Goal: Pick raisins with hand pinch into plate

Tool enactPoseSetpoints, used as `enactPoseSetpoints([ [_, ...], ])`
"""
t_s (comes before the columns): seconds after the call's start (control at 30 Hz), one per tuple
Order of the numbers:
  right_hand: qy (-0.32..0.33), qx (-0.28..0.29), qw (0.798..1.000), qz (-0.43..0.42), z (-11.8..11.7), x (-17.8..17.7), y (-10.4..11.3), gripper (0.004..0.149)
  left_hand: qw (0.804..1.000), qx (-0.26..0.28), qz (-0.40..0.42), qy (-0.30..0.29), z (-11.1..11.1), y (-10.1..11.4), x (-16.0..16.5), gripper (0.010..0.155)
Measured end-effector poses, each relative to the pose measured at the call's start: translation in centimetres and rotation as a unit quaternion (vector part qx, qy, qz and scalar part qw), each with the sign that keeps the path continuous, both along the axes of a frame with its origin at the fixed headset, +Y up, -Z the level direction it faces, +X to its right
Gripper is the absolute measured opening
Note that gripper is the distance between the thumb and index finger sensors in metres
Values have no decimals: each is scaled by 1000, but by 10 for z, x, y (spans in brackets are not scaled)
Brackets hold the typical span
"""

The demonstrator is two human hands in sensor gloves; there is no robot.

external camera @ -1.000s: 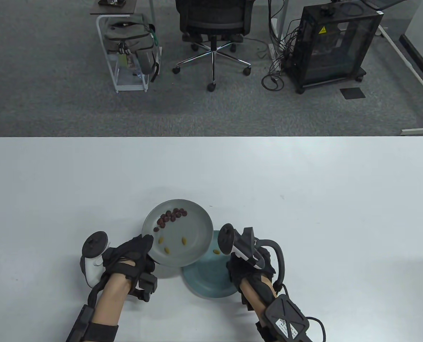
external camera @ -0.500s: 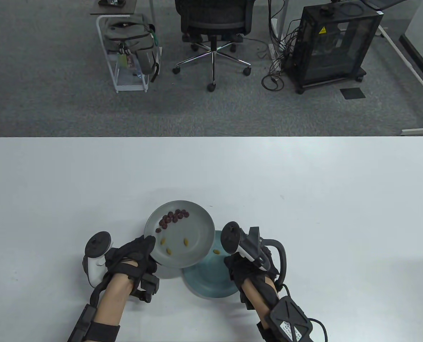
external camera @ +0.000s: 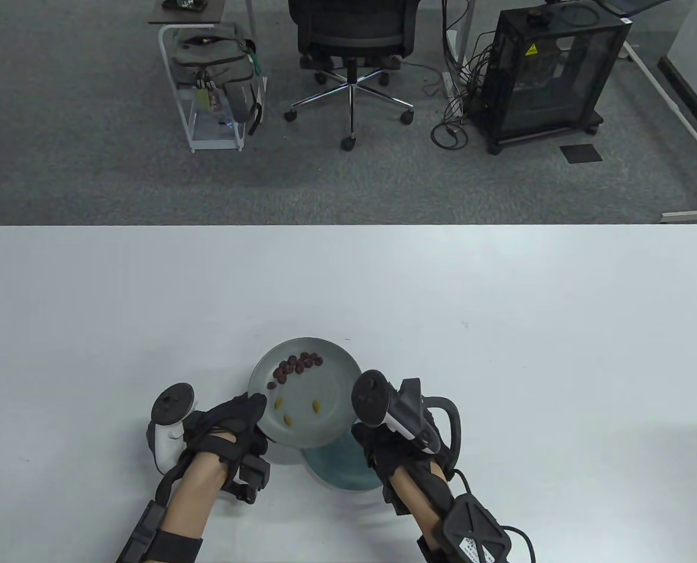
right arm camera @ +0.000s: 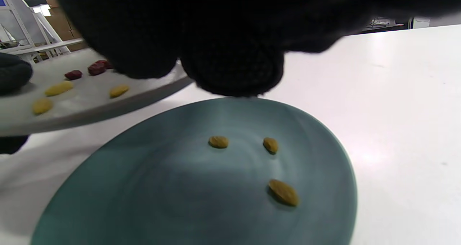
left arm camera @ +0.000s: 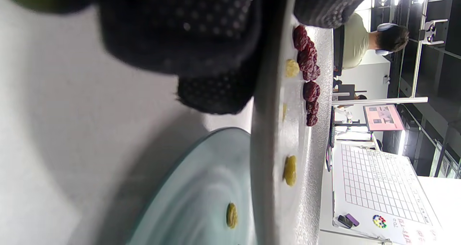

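Three yellow raisins and a row of dark red ones lie on the grey plate in the table view. The left hand grips this plate by its near-left rim and holds it above the teal plate. Since a second ago the grey plate has slid right and toward the person, covering more of the teal one, and the right hand has drawn back over the teal plate's right side.

In the left wrist view, the gloved fingers clamp the grey plate's edge, thumb on top; one raisin shows on the teal plate below.

In the right wrist view, three yellow raisins sit on the teal plate, so the transfer looks about half done. The right fingertips hover bunched above it; whether they pinch a raisin, I cannot tell. The closer plates should shorten each remaining carry.
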State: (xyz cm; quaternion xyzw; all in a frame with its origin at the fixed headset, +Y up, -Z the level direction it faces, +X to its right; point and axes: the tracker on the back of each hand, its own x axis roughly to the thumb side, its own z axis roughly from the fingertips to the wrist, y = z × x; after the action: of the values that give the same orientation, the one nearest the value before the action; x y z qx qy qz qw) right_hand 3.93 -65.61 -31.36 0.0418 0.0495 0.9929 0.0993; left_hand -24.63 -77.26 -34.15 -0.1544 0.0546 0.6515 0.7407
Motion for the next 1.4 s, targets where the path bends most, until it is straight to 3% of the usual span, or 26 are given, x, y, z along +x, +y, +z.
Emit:
enactPoseSetpoints([
  [0.87,-6,-31,999,7,-8,-13,-17,52,998,-6,-11,-67,10,-5,42,53],
  [1.4,-39,-47,998,34,-16,-19,-20,54,997,-7,1,-72,12,-4,46,53],
])
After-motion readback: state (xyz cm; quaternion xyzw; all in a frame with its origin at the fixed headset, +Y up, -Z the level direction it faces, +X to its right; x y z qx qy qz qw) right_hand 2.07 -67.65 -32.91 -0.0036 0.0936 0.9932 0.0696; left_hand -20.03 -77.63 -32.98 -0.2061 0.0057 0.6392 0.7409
